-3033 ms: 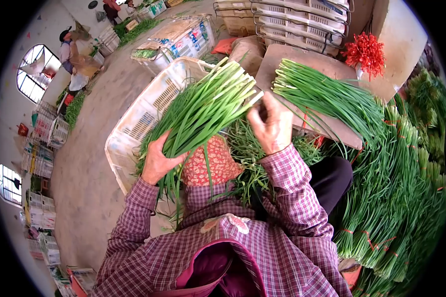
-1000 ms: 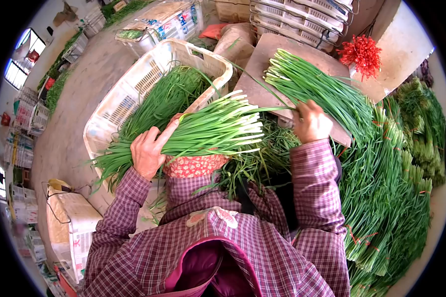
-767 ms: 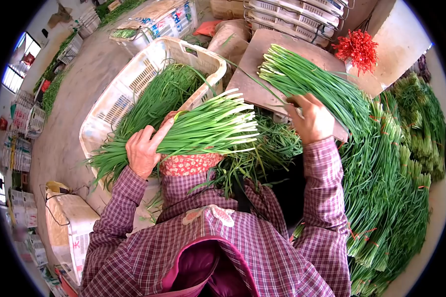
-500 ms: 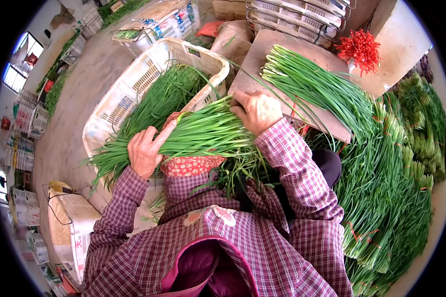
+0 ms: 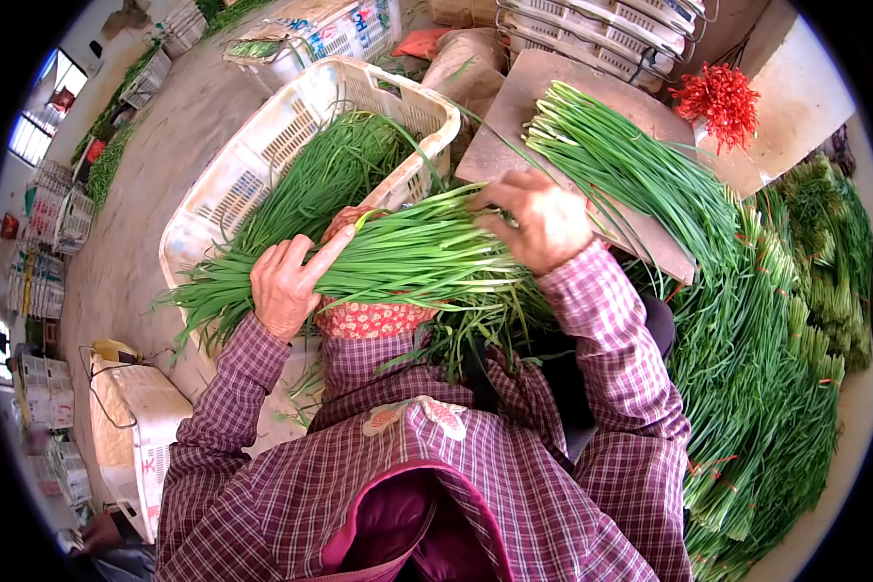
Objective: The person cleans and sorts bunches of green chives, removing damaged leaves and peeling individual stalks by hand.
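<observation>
head view, largest to smallest. floor (image 5: 126, 291): dull grey-brown, scuffed, matte. heap of tied greens (image 5: 761, 369): long, thin, grass-like leaves in layered sheaves, filling the right side, bound with narrow red ties. jacket (image 5: 291, 485): purple and white plaid cloth, softly creased. crate (image 5: 231, 206): off-white moulded plastic, rectangular, rounded corners, slotted walls, stained; loose greens (image 5: 330, 184) inside, tangled and fine. board (image 5: 502, 126): flat, brownish, worn surface, angular edges. resting bundle (image 5: 621, 160): smooth green stalks, pale ends aligned, lying aslant on the board, leaves trailing over its edge towards the heap. held bundle (image 5: 398, 257): glossy, slender leaves, whitish stem ends fanned to the right; located in front of the person, leaf tips overlapping the crate's near side. right hand (image 5: 538, 218): at the pale stem ends, fingers curled and blurred; cannot tell whether they pinch a stem. left hand (image 5: 286, 286): wrapped on the leafy part of the held bundle, index finger extended along it. floral cloth (image 5: 373, 318): red, small pale print, beneath the held bundle. red strips (image 5: 718, 102): thin, bristling cluster beyond the board.
</observation>
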A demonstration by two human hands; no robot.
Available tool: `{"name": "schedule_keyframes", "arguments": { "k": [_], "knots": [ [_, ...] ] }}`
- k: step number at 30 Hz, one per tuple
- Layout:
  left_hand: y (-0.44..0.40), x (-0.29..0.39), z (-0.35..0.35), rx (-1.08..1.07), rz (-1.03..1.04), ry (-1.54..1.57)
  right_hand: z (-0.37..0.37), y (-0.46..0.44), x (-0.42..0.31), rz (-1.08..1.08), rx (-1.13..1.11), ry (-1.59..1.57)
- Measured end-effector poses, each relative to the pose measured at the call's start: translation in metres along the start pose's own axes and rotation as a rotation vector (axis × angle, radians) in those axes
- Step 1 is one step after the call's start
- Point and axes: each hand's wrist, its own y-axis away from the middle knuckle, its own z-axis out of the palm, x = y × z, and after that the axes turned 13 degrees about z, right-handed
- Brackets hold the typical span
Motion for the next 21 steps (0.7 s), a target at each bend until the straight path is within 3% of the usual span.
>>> {"name": "schedule_keyframes", "arguments": {
  "k": [3, 7, 11, 16, 18, 19, 21],
  "knots": [
    [0.003, -0.001, 0.000, -0.059, -0.007, -0.013, 0.018, -0.006, -0.012, -0.064, -0.136, -0.067],
    [0.001, -0.001, -0.001, -0.039, 0.006, 0.004, 0.031, -0.007, -0.013, -0.055, -0.113, -0.188],
    [0.002, -0.001, 0.000, -0.028, -0.020, 0.018, 0.034, -0.005, -0.001, 0.142, -0.071, -0.359],
    [0.007, -0.003, 0.002, -0.039, -0.026, 0.048, 0.019, 0.005, 0.034, 0.513, -0.170, -0.967],
    [0.006, -0.003, 0.002, -0.046, -0.023, 0.046, 0.003, 0.017, 0.060, 0.559, -0.136, -1.035],
    [0.005, -0.003, 0.000, -0.049, -0.025, 0.038, -0.010, 0.024, 0.075, 0.644, -0.157, -0.916],
    [0.005, 0.000, 0.001, -0.056, -0.025, 0.038, -0.017, 0.038, 0.102, 0.406, -0.049, -0.225]
  ]
}}
